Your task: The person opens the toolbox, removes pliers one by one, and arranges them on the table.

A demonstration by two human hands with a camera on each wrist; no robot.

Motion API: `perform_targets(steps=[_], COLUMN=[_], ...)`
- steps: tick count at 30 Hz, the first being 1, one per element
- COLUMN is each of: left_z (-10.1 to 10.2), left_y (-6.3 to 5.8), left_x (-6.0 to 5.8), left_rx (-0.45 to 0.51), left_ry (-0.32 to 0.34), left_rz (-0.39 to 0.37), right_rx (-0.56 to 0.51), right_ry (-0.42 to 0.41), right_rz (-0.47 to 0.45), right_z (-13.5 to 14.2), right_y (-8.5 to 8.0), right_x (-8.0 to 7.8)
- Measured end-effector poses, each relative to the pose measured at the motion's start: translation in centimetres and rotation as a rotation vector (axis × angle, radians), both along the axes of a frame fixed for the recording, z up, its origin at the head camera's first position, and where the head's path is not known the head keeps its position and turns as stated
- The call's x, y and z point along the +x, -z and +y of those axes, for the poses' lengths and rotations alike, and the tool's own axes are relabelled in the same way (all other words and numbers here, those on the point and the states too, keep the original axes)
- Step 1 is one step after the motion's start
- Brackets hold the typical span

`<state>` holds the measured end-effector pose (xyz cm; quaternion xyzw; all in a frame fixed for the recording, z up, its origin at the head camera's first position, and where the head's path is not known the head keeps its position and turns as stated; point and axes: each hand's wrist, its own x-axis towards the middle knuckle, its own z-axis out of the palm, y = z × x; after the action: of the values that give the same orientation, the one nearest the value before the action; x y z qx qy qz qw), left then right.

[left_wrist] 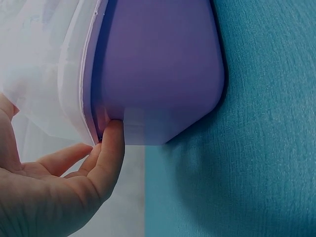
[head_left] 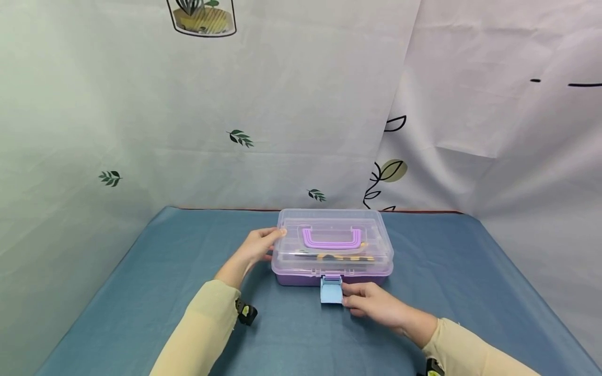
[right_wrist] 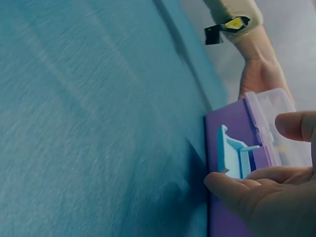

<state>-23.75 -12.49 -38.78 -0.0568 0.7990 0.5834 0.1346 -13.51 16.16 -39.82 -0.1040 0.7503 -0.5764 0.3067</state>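
A plastic storage box (head_left: 287, 280) with a purple base and a clear lid (head_left: 331, 219) sits on the blue cloth. A purple carry handle (head_left: 331, 244) lies flat on the lid. At the front, a light blue latch (head_left: 331, 290) sticks out from the box, swung away from the base. My left hand (head_left: 259, 244) grips the box's left end, thumb on the lid and fingers under the rim, as the left wrist view shows. Fingers of my right hand (head_left: 373, 303) touch the latch's right edge; the right wrist view shows its fingers extended beside the latch.
Through the lid a yellow and black patterned thing (head_left: 345, 257) shows inside the box. Blue cloth (head_left: 164, 277) covers the table. Behind stands a pale curtain (head_left: 291, 104) with leaf prints, just past the table's back edge.
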Motion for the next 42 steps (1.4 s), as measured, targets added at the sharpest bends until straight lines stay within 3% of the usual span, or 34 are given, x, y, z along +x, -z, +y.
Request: perform_targets(steps=[6, 17, 35, 42], left_z=[0.0, -0.1, 0.0, 0.0], left_y=[0.2, 0.2, 0.4, 0.4], left_x=[0.1, 0.1, -0.2, -0.1], left_rx=[0.002, 0.004, -0.017, -0.021], left_ry=[-0.002, -0.010, -0.017, -0.015], left_rz=[-0.002, -0.004, 0.006, 0.006], right_rx=[-0.081, -0.222, -0.196, -0.133], right_ry=[0.071, 0.140, 0.297, 0.273], right_rz=[-0.146, -0.278, -0.286, -0.235], right_z=[-0.2, -0.7, -1.3, -0.6], right_y=[-0.3, -0.7, -0.5, -1.0], right_x=[-0.1, 0.0, 0.0, -0.1])
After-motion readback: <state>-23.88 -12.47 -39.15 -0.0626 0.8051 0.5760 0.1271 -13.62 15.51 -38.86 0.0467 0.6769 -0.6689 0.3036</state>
